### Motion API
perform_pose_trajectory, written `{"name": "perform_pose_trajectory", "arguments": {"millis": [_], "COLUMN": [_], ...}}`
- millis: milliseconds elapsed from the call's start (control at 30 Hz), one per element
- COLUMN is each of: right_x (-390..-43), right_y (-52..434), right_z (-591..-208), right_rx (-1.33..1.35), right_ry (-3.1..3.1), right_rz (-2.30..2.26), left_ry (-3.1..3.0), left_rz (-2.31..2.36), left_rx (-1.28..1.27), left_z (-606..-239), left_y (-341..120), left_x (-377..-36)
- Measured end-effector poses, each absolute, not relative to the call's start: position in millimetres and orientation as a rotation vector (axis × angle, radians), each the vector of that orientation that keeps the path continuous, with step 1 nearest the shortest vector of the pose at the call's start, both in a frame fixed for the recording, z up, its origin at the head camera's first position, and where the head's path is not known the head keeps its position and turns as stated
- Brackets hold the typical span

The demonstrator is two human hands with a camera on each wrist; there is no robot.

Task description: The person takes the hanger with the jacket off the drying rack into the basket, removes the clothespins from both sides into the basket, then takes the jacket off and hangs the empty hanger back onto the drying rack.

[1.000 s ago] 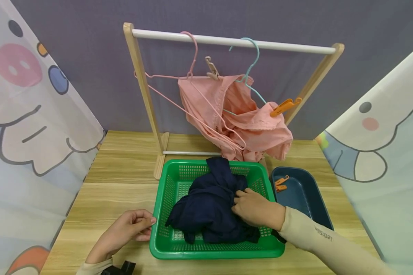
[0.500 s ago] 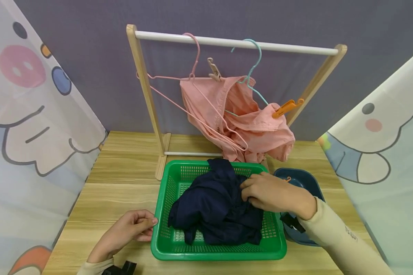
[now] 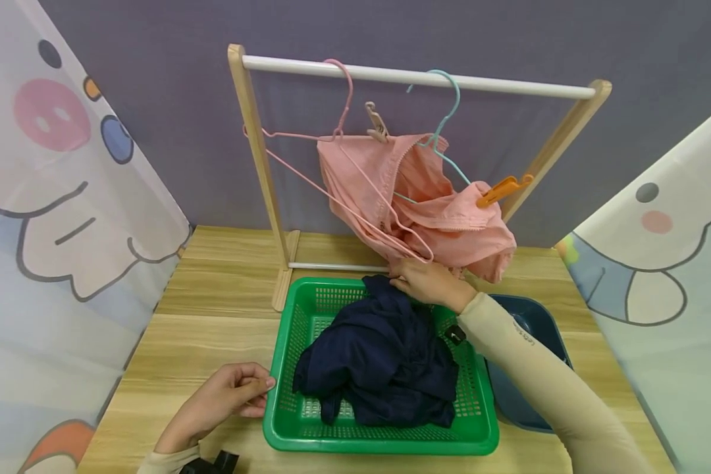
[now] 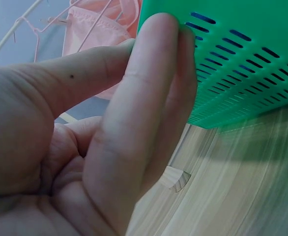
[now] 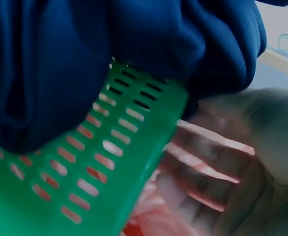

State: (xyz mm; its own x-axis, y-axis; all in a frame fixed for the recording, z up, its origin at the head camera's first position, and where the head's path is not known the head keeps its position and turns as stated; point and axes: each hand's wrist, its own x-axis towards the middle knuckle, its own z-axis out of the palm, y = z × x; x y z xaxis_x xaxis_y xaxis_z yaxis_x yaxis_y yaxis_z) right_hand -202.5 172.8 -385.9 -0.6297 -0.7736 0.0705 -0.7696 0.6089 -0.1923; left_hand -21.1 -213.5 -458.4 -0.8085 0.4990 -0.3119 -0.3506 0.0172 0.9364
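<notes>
Reaching, right hand point(image 3: 426, 283) grip pinches crumpled navy cloth point(image 3: 379, 355); left hand point(image 3: 225, 401) fingers relaxed against perforated green basket point(image 3: 284, 408).

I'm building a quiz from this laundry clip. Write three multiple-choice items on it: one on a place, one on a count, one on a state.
1. Where does the dark blue garment lie?
A. in the green basket
B. on the rail
C. in the blue tub

2. How many hangers hang on the white rail?
A. one
B. two
C. four

3. How is the left hand placed?
A. flat on the table
B. fingers at the basket's left edge
C. holding a peg

Answers:
1 A, the garment is heaped inside the basket.
2 B, a pink hanger and a light blue hanger hook over the rail.
3 B, the left wrist view shows its fingers against the basket's slotted wall.
</notes>
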Motion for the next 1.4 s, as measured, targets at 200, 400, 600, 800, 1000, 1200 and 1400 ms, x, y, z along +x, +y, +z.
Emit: {"name": "perform_pose_trajectory", "arguments": {"millis": [200,400,600,800,1000,1200,1400], "right_x": [-198,-164,-108,-65,-56,-64,-76], "right_y": [177,192,213,220,206,178,158], "right_z": [-386,-367,-347,-338,-350,-362,-387], "right_rx": [-1.353,-1.296,-1.437,-1.536,-1.6,-1.475,-1.296], "right_ry": [2.882,2.946,3.042,2.954,2.698,2.513,2.426], "right_rz": [-0.481,-0.531,-0.538,-0.593,-0.394,0.031,0.28], "left_ry": [1.72,1.727,1.717,1.709,1.727,1.726,1.733], "left_rz": [1.843,1.834,1.828,1.825,1.813,1.813,1.811], "left_rx": [0.159,0.141,0.131,0.125,0.128,0.156,0.159], "left_z": [-457,-458,-460,-460,-457,-456,-455], "left_y": [-213,-213,-213,-212,-213,-213,-212], "left_x": [-21,-21,-22,-23,-24,-24,-23]}}
